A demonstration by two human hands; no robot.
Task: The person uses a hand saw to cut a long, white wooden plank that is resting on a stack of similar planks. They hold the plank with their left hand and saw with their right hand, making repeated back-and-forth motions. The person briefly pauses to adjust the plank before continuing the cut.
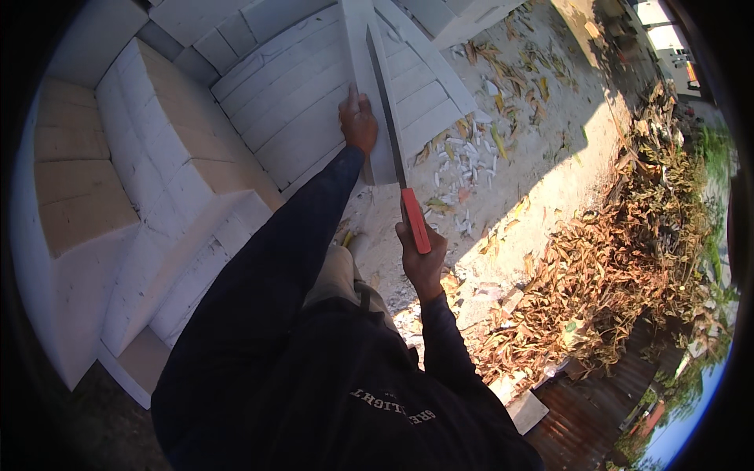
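My left hand (358, 122) grips the long white board (373, 161), which stands out over a stack of pale blocks (283, 118). My right hand (424, 251) is closed on the red handle of a saw (415, 222). The saw's long dark blade runs up from the handle along the right side of the board, past my left hand.
Pale blocks (133, 204) are stacked at the left. On the sandy ground (432, 196) lie white scraps and leaves. A heap of dry leaves (597, 267) fills the right, with a rusty corrugated sheet (597, 400) at the lower right.
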